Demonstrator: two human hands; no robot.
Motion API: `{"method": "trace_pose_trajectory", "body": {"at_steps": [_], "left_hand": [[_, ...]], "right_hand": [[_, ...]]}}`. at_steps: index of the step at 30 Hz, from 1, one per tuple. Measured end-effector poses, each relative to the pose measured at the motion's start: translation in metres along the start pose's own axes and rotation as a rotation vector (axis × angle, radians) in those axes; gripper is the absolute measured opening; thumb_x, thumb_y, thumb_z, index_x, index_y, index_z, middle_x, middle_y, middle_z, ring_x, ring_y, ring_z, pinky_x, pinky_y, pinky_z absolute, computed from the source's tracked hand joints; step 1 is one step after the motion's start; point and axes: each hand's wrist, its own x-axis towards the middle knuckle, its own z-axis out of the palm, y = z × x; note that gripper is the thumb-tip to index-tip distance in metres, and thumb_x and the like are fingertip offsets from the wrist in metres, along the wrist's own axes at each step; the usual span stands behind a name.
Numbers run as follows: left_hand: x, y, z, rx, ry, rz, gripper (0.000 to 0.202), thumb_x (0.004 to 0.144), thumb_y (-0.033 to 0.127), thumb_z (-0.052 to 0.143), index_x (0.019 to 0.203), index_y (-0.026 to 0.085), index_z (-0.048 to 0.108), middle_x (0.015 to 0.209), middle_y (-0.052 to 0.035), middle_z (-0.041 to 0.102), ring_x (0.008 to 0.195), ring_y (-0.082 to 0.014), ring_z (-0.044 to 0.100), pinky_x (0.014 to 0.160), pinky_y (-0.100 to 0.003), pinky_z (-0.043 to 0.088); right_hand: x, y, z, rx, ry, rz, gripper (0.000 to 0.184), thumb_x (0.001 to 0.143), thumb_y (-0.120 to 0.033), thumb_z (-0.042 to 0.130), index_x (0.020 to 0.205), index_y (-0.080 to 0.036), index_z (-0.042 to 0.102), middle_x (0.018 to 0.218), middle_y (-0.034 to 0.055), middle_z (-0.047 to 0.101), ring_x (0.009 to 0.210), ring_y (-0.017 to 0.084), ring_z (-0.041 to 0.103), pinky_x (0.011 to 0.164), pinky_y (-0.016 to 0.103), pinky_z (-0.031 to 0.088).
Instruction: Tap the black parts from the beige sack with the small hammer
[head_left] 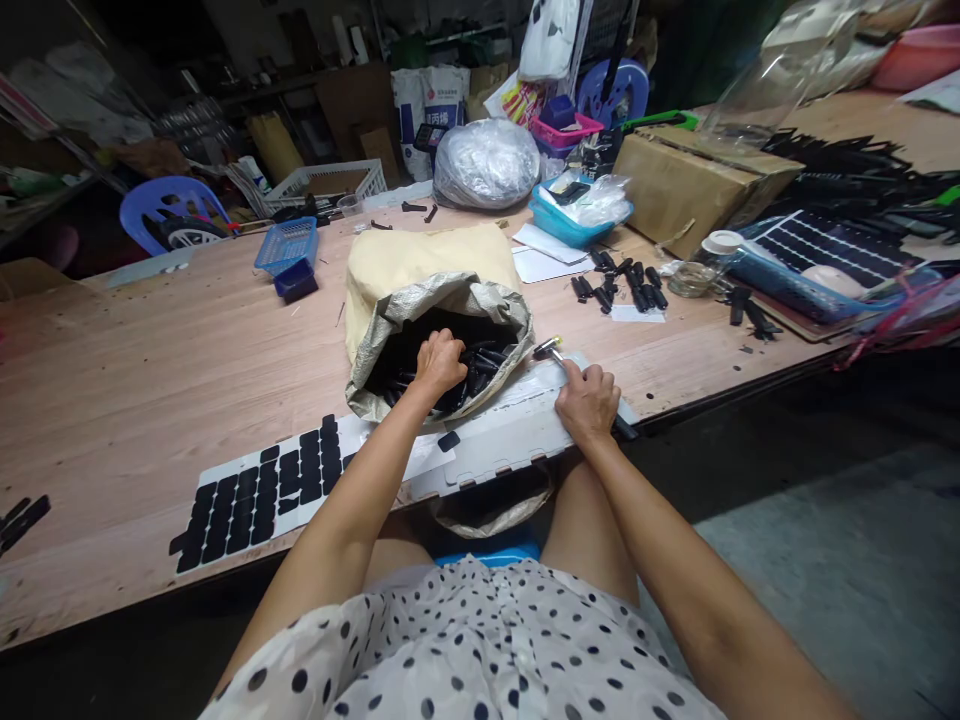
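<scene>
My left hand [441, 362] reaches into the mouth of a pale yellow woven sack [439, 250] lying on the table. Its fingers are curled down among many loose black plastic parts [486, 370], and the fingertips are hidden. My right hand [589, 402] is closed around a small hammer [556, 352] at the table's front edge. The hammer's head points away from me, and its dark handle end shows below the hand. Under both hands runs a white cardboard strip [495, 440]. A single black sticker pad [448, 441] lies just in front of the sack.
To the left is a sheet of black stickers [255, 490]. Small black parts [619, 280] are scattered right of the sack, near a cardboard box [690, 185] and a blue basket [817, 280]. Behind stand a blue tray [287, 245] and a filled plastic bag [486, 163].
</scene>
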Motion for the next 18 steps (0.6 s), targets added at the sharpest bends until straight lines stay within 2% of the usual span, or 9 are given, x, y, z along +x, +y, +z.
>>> {"method": "trace_pose_trajectory", "body": {"at_steps": [3,6,8,10,12,14,16,18], "left_hand": [[0.000,-0.004,0.001,0.118,-0.011,-0.028,0.019,0.077,0.012,0.065,0.089,0.021,0.076,0.108,-0.0114,0.064,0.110,-0.0300,0.057,0.093,-0.041,0.047],[-0.009,-0.011,-0.007,0.045,0.070,-0.094,0.012,0.080,0.019,0.068,0.089,0.022,0.075,0.105,-0.0105,0.065,0.108,-0.0300,0.056,0.093,-0.041,0.046],[-0.028,-0.015,-0.011,-0.081,0.119,-0.105,0.011,0.079,0.023,0.070,0.089,0.024,0.075,0.097,-0.0077,0.066,0.102,-0.0276,0.057,0.091,-0.039,0.046],[-0.056,-0.017,-0.009,-0.249,0.103,-0.066,0.013,0.078,0.025,0.070,0.090,0.025,0.075,0.091,-0.0046,0.067,0.092,-0.0239,0.057,0.088,-0.036,0.047],[-0.087,-0.015,0.001,-0.413,0.018,-0.009,0.014,0.075,0.023,0.070,0.088,0.024,0.076,0.087,-0.0030,0.067,0.085,-0.0215,0.057,0.085,-0.034,0.047],[-0.114,-0.011,0.016,-0.516,-0.050,-0.008,0.014,0.072,0.018,0.071,0.083,0.024,0.076,0.082,-0.0031,0.066,0.084,-0.0221,0.057,0.085,-0.035,0.047],[-0.130,-0.007,0.030,-0.559,-0.064,-0.044,0.014,0.071,0.017,0.072,0.081,0.025,0.076,0.081,-0.0041,0.065,0.088,-0.0244,0.057,0.088,-0.037,0.046],[-0.136,-0.004,0.041,-0.562,-0.053,-0.079,0.014,0.072,0.018,0.072,0.083,0.025,0.076,0.083,-0.0051,0.065,0.093,-0.0262,0.055,0.092,-0.038,0.045]], "right_hand": [[0.000,0.000,0.000,0.004,0.005,0.001,0.042,0.088,-0.020,0.051,0.126,-0.023,0.067,0.100,0.0135,0.055,0.094,0.028,0.044,0.073,0.035,0.028],[0.000,0.001,0.001,0.016,0.019,0.004,0.042,0.087,-0.021,0.051,0.126,-0.023,0.067,0.100,0.0136,0.055,0.094,0.028,0.043,0.074,0.036,0.029],[0.000,0.001,0.001,0.024,0.022,0.007,0.042,0.087,-0.021,0.051,0.126,-0.023,0.067,0.100,0.0137,0.054,0.095,0.028,0.043,0.074,0.036,0.030],[-0.002,0.001,-0.001,0.028,0.017,0.009,0.042,0.088,-0.021,0.050,0.127,-0.023,0.067,0.100,0.0137,0.054,0.095,0.028,0.043,0.075,0.037,0.030],[-0.002,-0.001,-0.003,0.028,0.004,0.013,0.043,0.089,-0.021,0.049,0.128,-0.023,0.067,0.101,0.0142,0.055,0.096,0.029,0.043,0.076,0.037,0.031],[0.000,-0.002,-0.006,0.027,-0.021,0.024,0.043,0.091,-0.020,0.046,0.129,-0.023,0.067,0.104,0.0152,0.056,0.097,0.029,0.045,0.077,0.038,0.032],[0.005,-0.002,-0.009,0.032,-0.060,0.043,0.043,0.093,-0.019,0.044,0.130,-0.023,0.067,0.107,0.0165,0.057,0.098,0.029,0.046,0.077,0.038,0.033],[0.013,0.000,-0.015,0.052,-0.119,0.068,0.045,0.093,-0.018,0.043,0.131,-0.024,0.066,0.108,0.0167,0.059,0.097,0.029,0.049,0.077,0.037,0.035]]}}
